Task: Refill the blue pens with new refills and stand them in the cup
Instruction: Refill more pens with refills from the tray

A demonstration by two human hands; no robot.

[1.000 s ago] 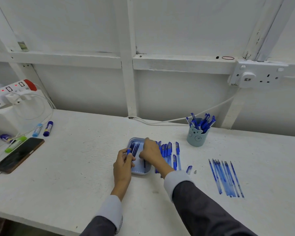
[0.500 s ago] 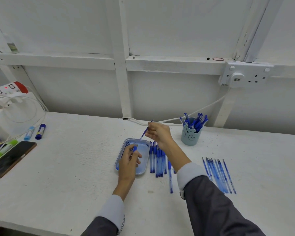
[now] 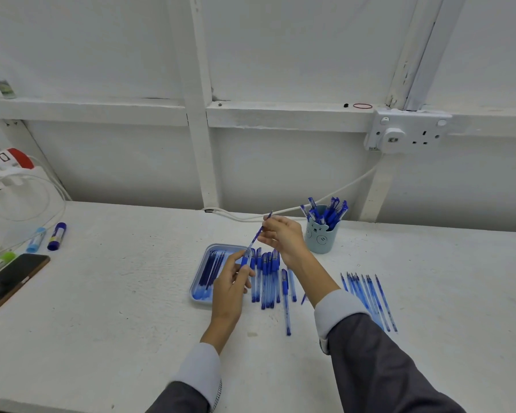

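My left hand grips a blue pen barrel above the right edge of the blue tray. My right hand pinches a thin blue refill whose lower end meets the barrel's open end. Several dark refills lie in the tray. A row of blue pens lies on the table just right of the tray. The pale blue bear cup stands behind my right hand with several pens upright in it.
Several loose refills lie fanned out at the right, partly under my right sleeve. A phone, glue sticks and a power strip with cables sit at the left. A white cable runs along the wall to a socket.
My right hand has lifted a refill out of the tray and brought its lower end to the barrel. My left hand has raised the barrel off the tray towards it.
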